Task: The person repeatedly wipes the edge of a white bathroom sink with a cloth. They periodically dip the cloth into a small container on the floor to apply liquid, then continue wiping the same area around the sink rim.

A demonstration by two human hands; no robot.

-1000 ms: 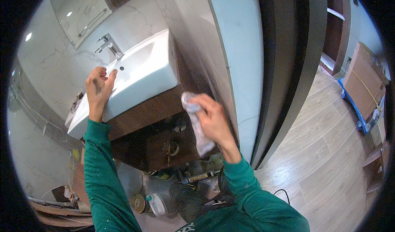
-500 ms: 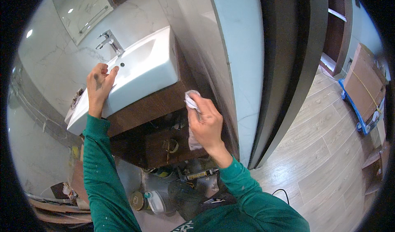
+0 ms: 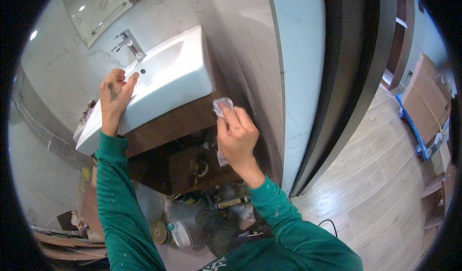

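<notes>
A white cloth (image 3: 222,108), crumpled, is gripped in my right hand (image 3: 239,135), part of it hanging below the fingers. This hand is beside the right end of the dark wood vanity cabinet (image 3: 166,129), and the cloth's top reaches the cabinet's front corner. Over the left part of the white washbasin (image 3: 168,94) is my left hand (image 3: 115,94), with a dark smudge on its back. Its fingers curl loosely and the thumb stands apart; no object shows in it. Whether its palm touches the rim is hidden. Behind the basin's drain hole stands a chrome faucet (image 3: 131,46).
Below, the cabinet's open shelf holds a tape roll (image 3: 201,169). On the floor are a sealant tube (image 3: 232,202), a white jug (image 3: 180,234) and a round tin (image 3: 159,232). A dark door frame (image 3: 346,88) rises at right, with cardboard (image 3: 423,95) on a blue dolly beyond.
My right hand and the cloth have shifted slightly up and left, to the cabinet's front corner. The left hand stays nearly in place over the basin. The view has turned a little.
</notes>
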